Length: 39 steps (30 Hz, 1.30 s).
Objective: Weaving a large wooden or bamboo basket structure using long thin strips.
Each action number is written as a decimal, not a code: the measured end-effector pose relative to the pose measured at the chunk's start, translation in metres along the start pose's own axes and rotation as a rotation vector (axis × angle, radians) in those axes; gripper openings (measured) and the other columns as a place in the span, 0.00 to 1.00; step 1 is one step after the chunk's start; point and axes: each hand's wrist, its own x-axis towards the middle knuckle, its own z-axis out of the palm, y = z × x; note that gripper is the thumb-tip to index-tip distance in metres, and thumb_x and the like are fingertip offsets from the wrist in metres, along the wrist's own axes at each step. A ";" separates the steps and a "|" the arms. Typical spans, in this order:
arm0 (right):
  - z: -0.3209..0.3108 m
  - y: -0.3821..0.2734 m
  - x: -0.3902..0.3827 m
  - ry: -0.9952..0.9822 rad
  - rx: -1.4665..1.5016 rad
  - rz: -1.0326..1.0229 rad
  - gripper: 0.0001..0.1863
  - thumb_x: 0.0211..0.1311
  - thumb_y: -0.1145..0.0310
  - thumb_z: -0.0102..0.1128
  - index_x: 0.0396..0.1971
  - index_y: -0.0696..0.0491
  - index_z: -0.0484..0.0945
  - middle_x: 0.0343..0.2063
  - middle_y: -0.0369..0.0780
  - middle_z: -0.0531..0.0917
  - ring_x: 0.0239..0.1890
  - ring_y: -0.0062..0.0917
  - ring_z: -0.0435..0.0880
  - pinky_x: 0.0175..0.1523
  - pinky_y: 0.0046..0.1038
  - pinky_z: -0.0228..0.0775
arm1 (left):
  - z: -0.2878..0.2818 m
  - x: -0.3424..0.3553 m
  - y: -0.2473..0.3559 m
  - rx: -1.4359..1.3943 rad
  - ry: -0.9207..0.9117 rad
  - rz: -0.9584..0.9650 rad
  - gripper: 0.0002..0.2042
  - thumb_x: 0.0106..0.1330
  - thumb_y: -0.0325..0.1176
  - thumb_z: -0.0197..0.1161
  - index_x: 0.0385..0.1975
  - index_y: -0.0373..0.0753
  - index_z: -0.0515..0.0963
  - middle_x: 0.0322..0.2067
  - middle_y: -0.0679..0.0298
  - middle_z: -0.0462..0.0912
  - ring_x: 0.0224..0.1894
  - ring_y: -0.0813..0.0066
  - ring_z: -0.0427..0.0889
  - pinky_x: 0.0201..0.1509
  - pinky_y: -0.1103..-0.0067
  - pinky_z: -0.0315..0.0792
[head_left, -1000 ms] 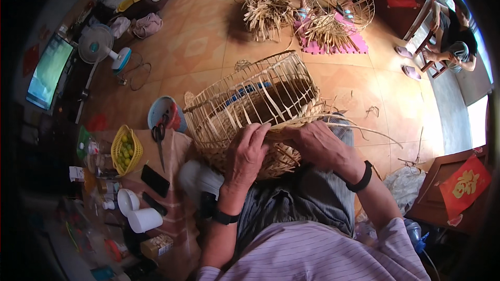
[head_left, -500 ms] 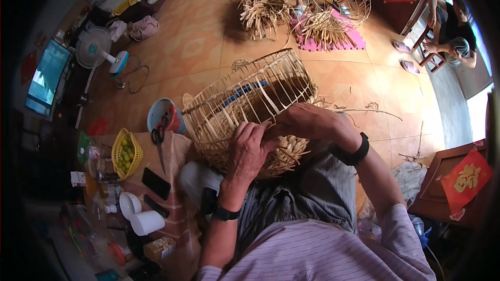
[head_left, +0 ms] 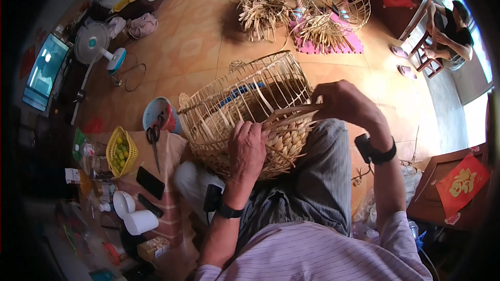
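Note:
A half-woven basket (head_left: 245, 91) lies on its side across my lap. Bare ribs show on its upper part, and thick braided weave (head_left: 284, 158) covers the part nearest me. My left hand (head_left: 248, 148) is closed on the weave, fingers pressed together at the base of a flat dried plant strip (head_left: 294, 110). That strip runs rightward to my right hand (head_left: 346, 105), which pinches it, drawn out beside the basket; its fingertips are partly hidden. Loose strip ends stick out from the lower weave. Something blue (head_left: 242, 92) shows between the ribs.
On my left, a cloth-covered table holds scissors (head_left: 153, 140), a yellow basket of green fruit (head_left: 121, 151), a phone (head_left: 150, 182) and white cups (head_left: 140, 222). A fan (head_left: 92, 42) stands beyond. Ahead lie dried strips (head_left: 263, 13); another person handles a ribbed frame (head_left: 341, 0). Someone sits at right.
My right hand has moved right and up, away from my left hand, pulling the plant strip out straight. My left hand stays on the weave. The seated person's arms have shifted.

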 end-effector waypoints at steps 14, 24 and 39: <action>0.058 -0.025 -0.072 0.591 0.368 0.237 0.11 0.66 0.69 0.72 0.43 0.57 0.83 0.33 0.36 0.85 0.34 0.19 0.82 0.38 0.25 0.74 | 0.002 -0.001 -0.001 0.054 -0.047 -0.056 0.08 0.66 0.32 0.69 0.32 0.36 0.77 0.33 0.56 0.78 0.41 0.56 0.77 0.47 0.62 0.73; 0.142 -0.063 0.010 0.281 1.278 0.326 0.18 0.71 0.57 0.71 0.35 0.57 0.76 0.19 0.32 0.78 0.15 0.12 0.69 0.18 0.19 0.54 | 0.004 -0.002 -0.003 -0.095 0.032 -0.022 0.08 0.66 0.31 0.67 0.34 0.34 0.77 0.33 0.53 0.78 0.40 0.50 0.77 0.46 0.59 0.73; 0.102 -0.018 0.075 0.180 0.904 0.299 0.09 0.68 0.67 0.70 0.41 0.56 0.83 0.26 0.34 0.85 0.24 0.16 0.81 0.28 0.21 0.71 | 0.033 -0.011 -0.019 -0.134 0.151 -0.068 0.18 0.57 0.32 0.76 0.44 0.36 0.78 0.35 0.51 0.82 0.43 0.48 0.81 0.46 0.60 0.76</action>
